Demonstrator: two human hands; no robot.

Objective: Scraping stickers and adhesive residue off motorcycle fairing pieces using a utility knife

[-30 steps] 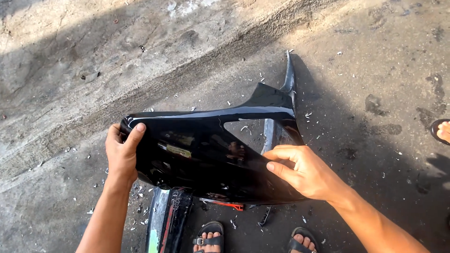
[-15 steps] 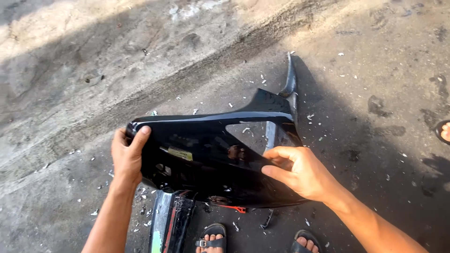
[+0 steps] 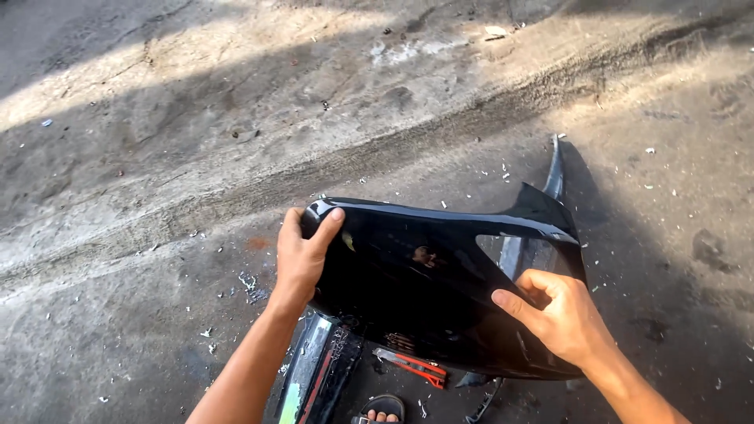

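Here the concrete ground (image 3: 157, 157) fills the view, rough, partly sunlit, and scattered with small pale chips. Held up above it, near the bottom edge of the view, is a large glossy black body panel (image 3: 424, 290), curved, with a pointed fin rising at its far right end and a window-like cutout beside it. A second dark panel with a coloured stripe (image 3: 314, 377) lies on the ground below it, and an orange-handled tool (image 3: 412, 367) rests just beside that. A sandalled foot (image 3: 381, 410) shows at the bottom edge.

The left hand (image 3: 302, 259) wraps the panel's left end, thumb on the near face and fingers curled behind, clamped on the edge. The right hand (image 3: 561, 318) grips the panel at the cutout, fingers hooked together into the opening and closed on its rim.

The likely risk: the gloss looks slick, so the left-hand grip could slip and let the panel drop onto the tool or concrete, scratching it. Uneven pull could also strain the thin rim at the cutout.
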